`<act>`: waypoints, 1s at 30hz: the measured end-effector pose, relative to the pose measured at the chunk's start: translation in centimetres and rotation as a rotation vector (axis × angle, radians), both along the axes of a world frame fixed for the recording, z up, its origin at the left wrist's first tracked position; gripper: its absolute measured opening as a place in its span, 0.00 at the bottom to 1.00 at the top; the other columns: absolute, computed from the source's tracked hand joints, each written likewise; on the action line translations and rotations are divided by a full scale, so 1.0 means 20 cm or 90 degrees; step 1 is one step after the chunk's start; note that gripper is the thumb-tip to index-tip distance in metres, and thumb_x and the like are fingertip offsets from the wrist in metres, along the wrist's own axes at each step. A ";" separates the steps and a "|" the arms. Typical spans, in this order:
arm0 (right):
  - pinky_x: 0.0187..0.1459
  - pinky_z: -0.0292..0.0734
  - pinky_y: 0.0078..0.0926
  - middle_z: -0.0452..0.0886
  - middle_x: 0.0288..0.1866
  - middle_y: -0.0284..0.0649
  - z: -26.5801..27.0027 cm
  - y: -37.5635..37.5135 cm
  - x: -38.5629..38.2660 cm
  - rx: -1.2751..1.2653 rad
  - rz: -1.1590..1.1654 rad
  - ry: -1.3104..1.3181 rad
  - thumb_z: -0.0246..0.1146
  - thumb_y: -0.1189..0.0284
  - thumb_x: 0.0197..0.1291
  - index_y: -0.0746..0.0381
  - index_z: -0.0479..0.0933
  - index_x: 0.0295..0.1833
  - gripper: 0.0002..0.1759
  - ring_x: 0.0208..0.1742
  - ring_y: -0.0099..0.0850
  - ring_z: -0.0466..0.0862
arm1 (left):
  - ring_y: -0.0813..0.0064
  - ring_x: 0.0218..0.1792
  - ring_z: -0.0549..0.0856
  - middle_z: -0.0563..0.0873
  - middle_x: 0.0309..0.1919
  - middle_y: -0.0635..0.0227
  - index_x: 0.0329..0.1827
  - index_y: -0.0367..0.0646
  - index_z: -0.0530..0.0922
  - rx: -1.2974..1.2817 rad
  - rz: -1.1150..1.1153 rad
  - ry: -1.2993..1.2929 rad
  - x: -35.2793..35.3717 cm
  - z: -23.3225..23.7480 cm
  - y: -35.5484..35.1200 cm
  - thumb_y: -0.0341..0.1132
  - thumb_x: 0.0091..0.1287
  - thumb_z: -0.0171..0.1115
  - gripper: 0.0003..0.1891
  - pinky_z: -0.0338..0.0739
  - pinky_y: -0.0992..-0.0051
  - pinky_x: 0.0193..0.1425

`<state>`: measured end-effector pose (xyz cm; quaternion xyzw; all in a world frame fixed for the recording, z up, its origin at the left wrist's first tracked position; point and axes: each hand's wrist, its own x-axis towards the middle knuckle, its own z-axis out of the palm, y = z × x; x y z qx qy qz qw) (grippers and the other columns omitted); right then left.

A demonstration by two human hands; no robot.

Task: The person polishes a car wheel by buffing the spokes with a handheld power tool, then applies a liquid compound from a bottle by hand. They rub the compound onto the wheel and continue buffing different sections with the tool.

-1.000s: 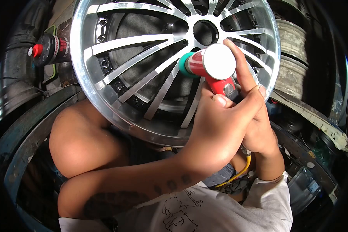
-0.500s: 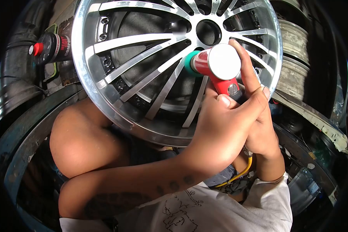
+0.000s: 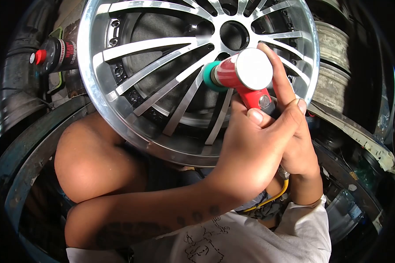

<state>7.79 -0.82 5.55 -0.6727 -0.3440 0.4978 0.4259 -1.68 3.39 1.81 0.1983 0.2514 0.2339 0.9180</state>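
Note:
Both hands are wrapped around a red air polisher (image 3: 231,72) with a round white cap. My left hand (image 3: 254,142) closes over its handle from the left, thumb near the red neck. From the right, my right hand (image 3: 297,149) grips the same handle, its index finger stretched along the polisher's head. A green pad (image 3: 210,76) on the tool's side sits at the spokes just below the hub. The shiny multi-spoke wheel rim (image 3: 88,70) lies in front of me, above my knees. A yellow hose (image 3: 276,199) runs from beneath the handle.
A dark compound bottle (image 3: 52,57) with a red cap lies left of the wheel. Several worn wheels (image 3: 331,46) are stacked on the right. A curved dark metal edge (image 3: 19,175) is at my left, and a clear plastic bottle (image 3: 344,210) is at lower right.
The polisher and its green pad have shifted slightly left and down along the spokes. The wheel appears a little farther left in view. Both hands keep their hold.

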 end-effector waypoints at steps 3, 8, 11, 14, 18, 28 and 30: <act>0.77 0.61 0.27 0.69 0.81 0.47 -0.01 0.00 0.00 0.011 0.008 -0.005 0.68 0.72 0.70 0.65 0.50 0.90 0.49 0.77 0.30 0.69 | 0.76 0.74 0.73 0.72 0.75 0.56 0.84 0.31 0.51 0.022 0.004 0.027 0.00 0.00 -0.01 0.36 0.81 0.64 0.39 0.66 0.71 0.77; 0.76 0.61 0.26 0.69 0.81 0.47 -0.03 0.01 0.00 0.034 0.022 -0.026 0.68 0.73 0.70 0.65 0.49 0.90 0.49 0.76 0.30 0.69 | 0.76 0.74 0.72 0.72 0.75 0.57 0.84 0.31 0.52 0.008 0.034 0.019 0.00 0.01 -0.01 0.35 0.80 0.64 0.38 0.66 0.71 0.78; 0.75 0.63 0.25 0.69 0.80 0.46 -0.03 0.00 0.01 0.030 0.021 -0.009 0.67 0.73 0.71 0.64 0.49 0.90 0.49 0.74 0.29 0.70 | 0.70 0.75 0.73 0.70 0.76 0.50 0.81 0.28 0.52 -0.008 0.049 0.005 0.00 0.00 -0.01 0.32 0.77 0.65 0.38 0.67 0.69 0.78; 0.73 0.65 0.25 0.70 0.79 0.45 -0.03 0.00 0.00 0.028 0.021 -0.004 0.67 0.74 0.71 0.64 0.49 0.90 0.49 0.72 0.28 0.72 | 0.70 0.75 0.74 0.71 0.76 0.51 0.81 0.28 0.53 -0.010 0.045 0.005 0.00 0.01 0.00 0.31 0.77 0.65 0.37 0.68 0.69 0.77; 0.71 0.67 0.24 0.71 0.79 0.44 -0.03 0.00 0.00 0.022 0.028 -0.010 0.67 0.74 0.71 0.63 0.49 0.90 0.49 0.71 0.27 0.72 | 0.71 0.74 0.74 0.72 0.75 0.52 0.80 0.28 0.55 -0.002 0.036 0.015 -0.01 0.00 0.01 0.30 0.77 0.66 0.36 0.68 0.69 0.77; 0.70 0.68 0.24 0.72 0.77 0.43 -0.03 0.00 0.00 0.010 -0.003 0.031 0.67 0.74 0.71 0.63 0.50 0.90 0.48 0.69 0.26 0.73 | 0.79 0.72 0.73 0.73 0.72 0.60 0.87 0.33 0.48 0.041 0.013 0.013 -0.01 0.00 0.01 0.36 0.81 0.63 0.40 0.68 0.73 0.76; 0.70 0.68 0.24 0.72 0.77 0.43 -0.03 0.00 0.00 0.028 0.010 -0.007 0.67 0.74 0.71 0.63 0.50 0.90 0.48 0.69 0.26 0.73 | 0.79 0.72 0.73 0.73 0.72 0.60 0.87 0.33 0.48 0.024 0.026 -0.003 0.00 0.01 0.01 0.36 0.81 0.63 0.41 0.68 0.73 0.75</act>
